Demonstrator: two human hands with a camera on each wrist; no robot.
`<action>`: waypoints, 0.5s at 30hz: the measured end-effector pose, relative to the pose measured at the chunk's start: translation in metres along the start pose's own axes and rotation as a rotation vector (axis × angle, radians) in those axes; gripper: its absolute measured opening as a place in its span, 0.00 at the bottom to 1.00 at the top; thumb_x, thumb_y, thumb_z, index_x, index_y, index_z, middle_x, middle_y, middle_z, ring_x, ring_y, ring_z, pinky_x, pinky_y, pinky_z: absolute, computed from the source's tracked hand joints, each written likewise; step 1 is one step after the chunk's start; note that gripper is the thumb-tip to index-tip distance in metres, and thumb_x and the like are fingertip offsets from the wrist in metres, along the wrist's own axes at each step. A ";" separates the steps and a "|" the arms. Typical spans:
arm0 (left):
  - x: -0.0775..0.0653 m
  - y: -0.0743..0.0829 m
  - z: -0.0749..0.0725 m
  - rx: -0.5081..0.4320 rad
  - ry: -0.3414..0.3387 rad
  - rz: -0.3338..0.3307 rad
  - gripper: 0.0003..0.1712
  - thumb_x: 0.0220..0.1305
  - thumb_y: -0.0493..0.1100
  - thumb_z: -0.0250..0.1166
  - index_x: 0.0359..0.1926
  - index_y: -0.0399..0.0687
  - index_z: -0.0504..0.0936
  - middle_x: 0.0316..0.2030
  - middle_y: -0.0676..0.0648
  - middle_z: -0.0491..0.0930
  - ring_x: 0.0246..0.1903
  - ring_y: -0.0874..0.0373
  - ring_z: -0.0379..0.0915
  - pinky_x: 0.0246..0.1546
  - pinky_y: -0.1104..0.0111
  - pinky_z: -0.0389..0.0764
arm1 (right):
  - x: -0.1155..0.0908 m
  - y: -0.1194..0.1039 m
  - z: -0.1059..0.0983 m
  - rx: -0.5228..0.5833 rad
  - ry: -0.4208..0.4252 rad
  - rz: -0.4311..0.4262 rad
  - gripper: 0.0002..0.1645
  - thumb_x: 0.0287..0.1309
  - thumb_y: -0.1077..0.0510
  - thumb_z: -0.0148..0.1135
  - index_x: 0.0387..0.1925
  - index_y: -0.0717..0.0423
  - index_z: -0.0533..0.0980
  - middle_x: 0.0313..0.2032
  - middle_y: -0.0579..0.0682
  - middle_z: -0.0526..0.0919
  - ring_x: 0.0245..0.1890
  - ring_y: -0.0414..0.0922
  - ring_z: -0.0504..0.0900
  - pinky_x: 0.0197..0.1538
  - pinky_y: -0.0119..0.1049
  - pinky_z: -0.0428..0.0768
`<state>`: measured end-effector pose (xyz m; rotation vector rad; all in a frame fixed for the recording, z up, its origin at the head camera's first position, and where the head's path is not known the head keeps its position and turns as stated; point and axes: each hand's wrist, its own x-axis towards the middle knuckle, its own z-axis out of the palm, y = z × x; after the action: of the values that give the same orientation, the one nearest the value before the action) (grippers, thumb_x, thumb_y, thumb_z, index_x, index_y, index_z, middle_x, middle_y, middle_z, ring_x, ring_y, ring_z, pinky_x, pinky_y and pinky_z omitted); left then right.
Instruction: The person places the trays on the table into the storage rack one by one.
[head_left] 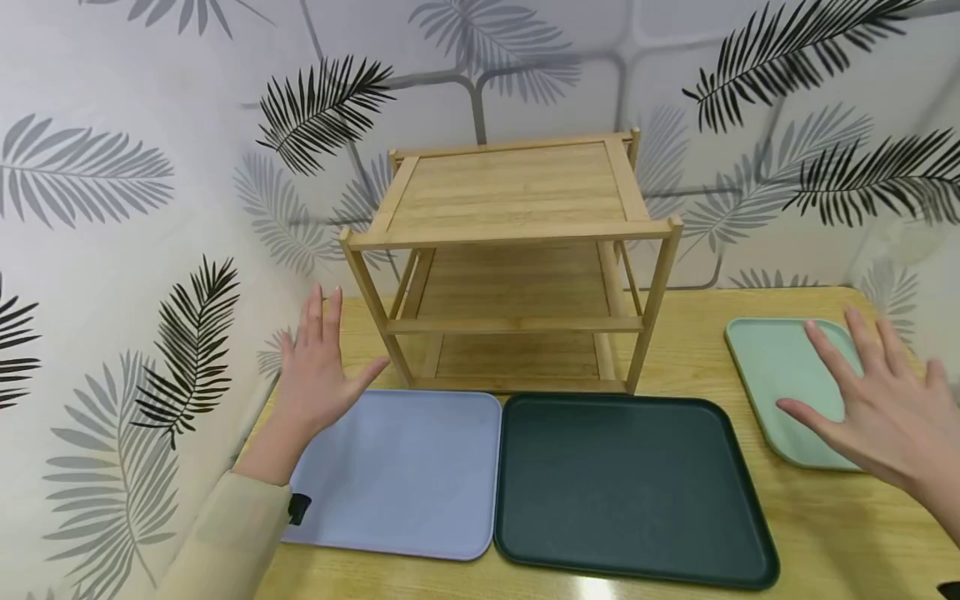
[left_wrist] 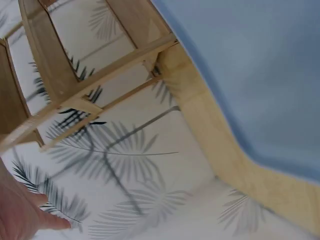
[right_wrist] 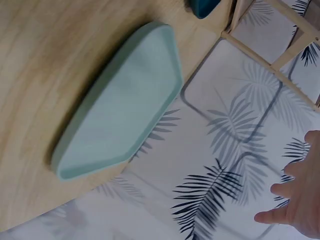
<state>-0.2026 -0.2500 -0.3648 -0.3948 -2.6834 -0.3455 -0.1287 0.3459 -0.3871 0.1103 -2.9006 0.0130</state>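
My left hand (head_left: 318, 379) is held with fingers spread above the back left part of a light blue tray (head_left: 405, 475), holding nothing. Over the mint green tray (head_left: 795, 392) at the right, my right hand (head_left: 885, 408) hovers, its fingers spread and nothing in it. A dark green tray (head_left: 630, 487) lies beside the blue one, their edges close together. Behind these two trays stands a three-tier wooden rack (head_left: 517, 187). In the right wrist view the mint tray (right_wrist: 120, 100) shows a raised rim, and the hand (right_wrist: 300, 195) appears apart from it.
Under everything is a light wood table (head_left: 690, 350). A wall covering with leaf prints (head_left: 322, 112) closes off the back and left side. The rack's front posts rise just behind the blue and dark green trays.
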 end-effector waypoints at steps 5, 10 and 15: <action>0.010 -0.012 0.016 -0.316 0.045 -0.040 0.57 0.66 0.53 0.64 0.77 0.47 0.31 0.75 0.39 0.35 0.72 0.38 0.41 0.64 0.37 0.49 | -0.008 0.014 0.010 0.040 0.011 0.011 0.63 0.57 0.25 0.53 0.77 0.48 0.34 0.73 0.67 0.30 0.70 0.68 0.31 0.53 0.77 0.47; 0.020 -0.016 0.030 -0.663 0.038 -0.055 0.51 0.71 0.41 0.59 0.76 0.58 0.29 0.74 0.38 0.44 0.71 0.39 0.46 0.63 0.39 0.54 | -0.015 0.027 0.023 0.120 0.037 0.021 0.60 0.60 0.27 0.52 0.77 0.48 0.33 0.73 0.68 0.31 0.71 0.68 0.31 0.55 0.76 0.46; 0.028 -0.010 0.039 -0.824 0.061 -0.077 0.42 0.74 0.37 0.53 0.77 0.55 0.38 0.68 0.35 0.60 0.65 0.40 0.60 0.60 0.42 0.63 | -0.022 0.040 0.037 0.225 0.071 0.036 0.56 0.65 0.33 0.52 0.77 0.52 0.35 0.72 0.71 0.34 0.70 0.70 0.35 0.61 0.72 0.42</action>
<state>-0.2441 -0.2417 -0.3897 -0.4903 -2.3795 -1.4631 -0.1188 0.3868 -0.4280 0.0940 -2.8202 0.3428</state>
